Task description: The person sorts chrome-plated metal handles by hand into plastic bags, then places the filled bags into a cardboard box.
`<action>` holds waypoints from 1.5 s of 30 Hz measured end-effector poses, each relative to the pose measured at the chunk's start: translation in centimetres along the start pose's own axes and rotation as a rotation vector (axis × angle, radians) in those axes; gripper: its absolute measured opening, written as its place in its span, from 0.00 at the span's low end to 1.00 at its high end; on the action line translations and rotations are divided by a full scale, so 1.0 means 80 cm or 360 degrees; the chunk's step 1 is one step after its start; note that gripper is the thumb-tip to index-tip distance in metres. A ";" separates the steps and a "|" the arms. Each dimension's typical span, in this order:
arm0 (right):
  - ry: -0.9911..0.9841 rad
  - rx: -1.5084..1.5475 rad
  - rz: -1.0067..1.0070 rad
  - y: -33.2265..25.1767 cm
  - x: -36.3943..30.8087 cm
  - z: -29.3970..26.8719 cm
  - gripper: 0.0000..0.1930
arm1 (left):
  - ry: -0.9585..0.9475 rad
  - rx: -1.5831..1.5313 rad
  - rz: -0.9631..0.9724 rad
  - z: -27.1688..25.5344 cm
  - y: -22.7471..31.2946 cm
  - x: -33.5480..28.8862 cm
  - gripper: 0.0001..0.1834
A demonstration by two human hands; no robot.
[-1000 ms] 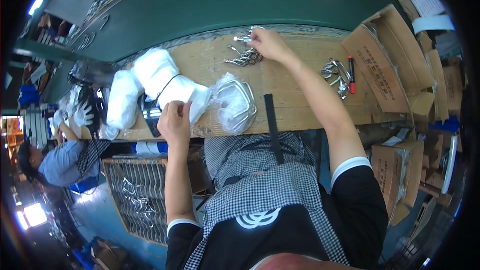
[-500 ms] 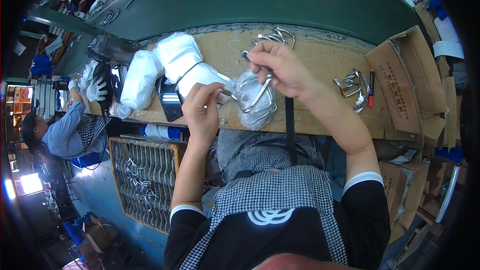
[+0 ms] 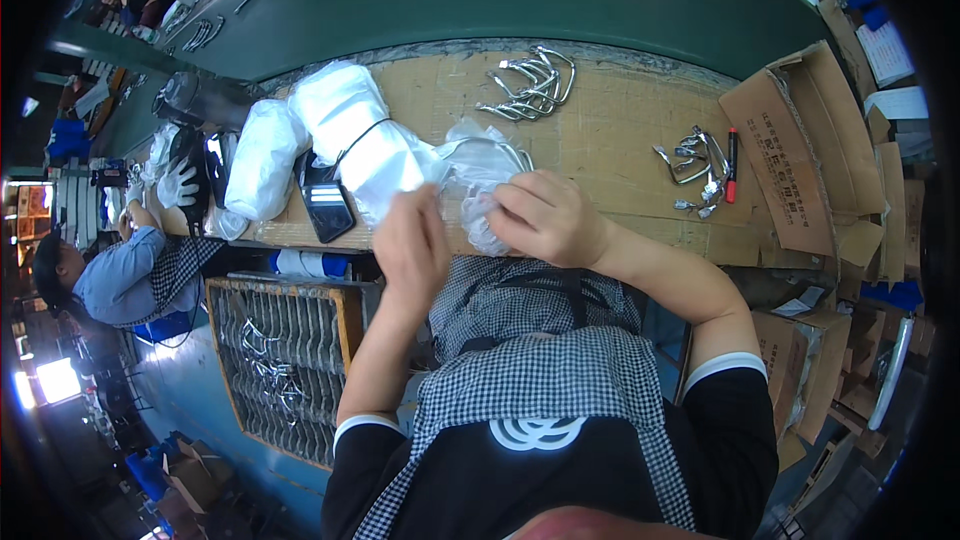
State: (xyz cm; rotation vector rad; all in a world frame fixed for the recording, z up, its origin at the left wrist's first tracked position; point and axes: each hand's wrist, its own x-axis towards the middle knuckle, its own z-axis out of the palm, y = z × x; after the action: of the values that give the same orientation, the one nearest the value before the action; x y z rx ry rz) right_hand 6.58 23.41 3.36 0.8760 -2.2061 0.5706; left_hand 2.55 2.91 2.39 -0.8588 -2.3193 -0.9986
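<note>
My right hand (image 3: 552, 222) is closed, its fingers pinched on a clear plastic bag (image 3: 478, 155) at the near edge of the cardboard-covered bench. Bent chrome tubes (image 3: 522, 154) show partly through the film and beside that hand. My left hand (image 3: 412, 245) is to the left of the bag, smeared by motion, so its grip is unclear. Just beyond it lies a stack of white plastic bags (image 3: 345, 110) with a dark band around it. Farther back on the bench rests a loose cluster of curved chrome tubes (image 3: 535, 90).
More chrome pieces (image 3: 700, 170) lie at the right beside a red marker (image 3: 731, 165). An open carton (image 3: 790, 160) stands at the bench's right end. Left are a white wrapped bundle (image 3: 262, 160) and a dark phone (image 3: 328, 208). A slatted crate (image 3: 280, 360) sits below; a co-worker (image 3: 130, 270) is far left.
My right hand has come down from above the bag onto its near side, and a dark strip that hung below it is gone from view. My left hand has lowered slightly.
</note>
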 end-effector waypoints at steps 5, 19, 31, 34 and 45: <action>-0.0486 0.0639 0.0461 0.030 0.008 0.028 0.07 | -0.0542 0.0696 -0.0235 0.011 -0.084 -0.033 0.05; 0.0133 0.0297 0.1357 0.153 0.005 0.008 0.06 | 0.0062 0.0125 -0.0241 -0.007 -0.058 0.029 0.04; 0.0426 0.1585 0.1537 0.012 0.055 0.031 0.03 | -0.0110 -0.0888 -0.0671 -0.023 0.018 0.054 0.04; 0.0371 0.0232 0.0290 0.005 0.042 0.023 0.07 | 0.0090 -0.1053 -0.0906 -0.023 0.044 0.053 0.03; -0.0472 0.0436 0.0225 0.015 0.014 0.019 0.11 | -0.0395 0.0844 -0.0024 0.013 -0.089 -0.031 0.09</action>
State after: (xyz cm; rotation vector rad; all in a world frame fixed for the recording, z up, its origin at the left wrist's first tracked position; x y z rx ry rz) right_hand 4.48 22.82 2.98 1.0020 -2.5117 0.8749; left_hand -0.90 -1.00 -3.12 -0.7721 -2.6138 -0.2542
